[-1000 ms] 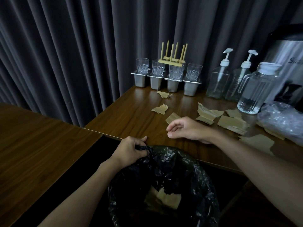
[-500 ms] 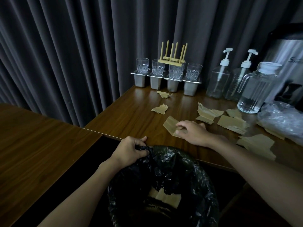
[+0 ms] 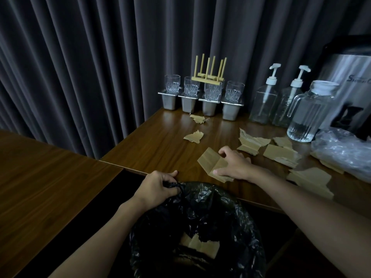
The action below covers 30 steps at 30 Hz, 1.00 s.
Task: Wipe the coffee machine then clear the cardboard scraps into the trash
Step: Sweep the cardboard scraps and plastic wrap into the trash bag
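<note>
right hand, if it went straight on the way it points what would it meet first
The right hand holds a scrap, so it would push that. Beyond, probably bare table up to the curtain; a smaller scrap seems just off that line.

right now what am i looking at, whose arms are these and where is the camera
There is no machine here. A person wears a camera on the head, and it looks down at their own arms. The left hand grips the rim of a black trash bag, which has brown pieces inside. The right hand holds a flat cardboard piece on the wooden table. More torn scraps lie around it. At the back stand glasses, two pump bottles, a glass pitcher and the steel coffee machine.
</note>
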### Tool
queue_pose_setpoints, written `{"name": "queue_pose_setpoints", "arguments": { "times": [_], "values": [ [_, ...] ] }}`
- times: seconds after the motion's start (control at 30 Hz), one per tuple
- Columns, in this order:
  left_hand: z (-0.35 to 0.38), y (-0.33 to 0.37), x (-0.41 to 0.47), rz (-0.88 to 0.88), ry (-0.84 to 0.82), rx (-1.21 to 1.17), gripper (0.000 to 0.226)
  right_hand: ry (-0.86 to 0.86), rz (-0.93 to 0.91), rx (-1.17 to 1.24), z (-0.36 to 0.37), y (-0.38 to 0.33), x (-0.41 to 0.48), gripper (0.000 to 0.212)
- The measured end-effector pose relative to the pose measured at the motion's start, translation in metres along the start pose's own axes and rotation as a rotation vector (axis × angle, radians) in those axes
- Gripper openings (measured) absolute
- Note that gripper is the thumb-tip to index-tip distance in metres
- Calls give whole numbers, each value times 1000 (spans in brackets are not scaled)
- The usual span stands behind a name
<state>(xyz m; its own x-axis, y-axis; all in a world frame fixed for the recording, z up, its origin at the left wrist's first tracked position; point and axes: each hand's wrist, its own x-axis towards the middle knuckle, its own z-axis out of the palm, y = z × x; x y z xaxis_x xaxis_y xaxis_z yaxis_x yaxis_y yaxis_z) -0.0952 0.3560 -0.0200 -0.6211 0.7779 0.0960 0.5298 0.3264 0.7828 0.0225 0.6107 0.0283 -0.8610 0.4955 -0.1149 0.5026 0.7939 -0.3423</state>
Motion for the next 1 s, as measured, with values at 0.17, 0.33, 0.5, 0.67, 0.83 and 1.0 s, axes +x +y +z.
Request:
{"name": "queue_pose_setpoints", "arguments": {
  "times": [0.17,0.33,0.5,0.67,0.83,1.0],
  "values": [
    [-2,-2,2,5,-13,14,2,53,11,383,-13,-5,-4,48],
    [-15,-1,4,6,-36,6,1,28,-50,567,-35,-13,-18,24],
    [-33,-6,5,-6,-28,19,1,-103,-129,707,-44,-30,-33,24],
    [-38,-11,7,-13,-69,12,4,-320,-261,710,-37,-51,-44,27],
    [-37,-7,4,-73,-56,-30,2,-336,-293,584,-26,-53,-38,25],
    [-39,-6,3,-80,-51,-22,3,-144,-251,551,-9,-43,-13,24]
  ]
}}
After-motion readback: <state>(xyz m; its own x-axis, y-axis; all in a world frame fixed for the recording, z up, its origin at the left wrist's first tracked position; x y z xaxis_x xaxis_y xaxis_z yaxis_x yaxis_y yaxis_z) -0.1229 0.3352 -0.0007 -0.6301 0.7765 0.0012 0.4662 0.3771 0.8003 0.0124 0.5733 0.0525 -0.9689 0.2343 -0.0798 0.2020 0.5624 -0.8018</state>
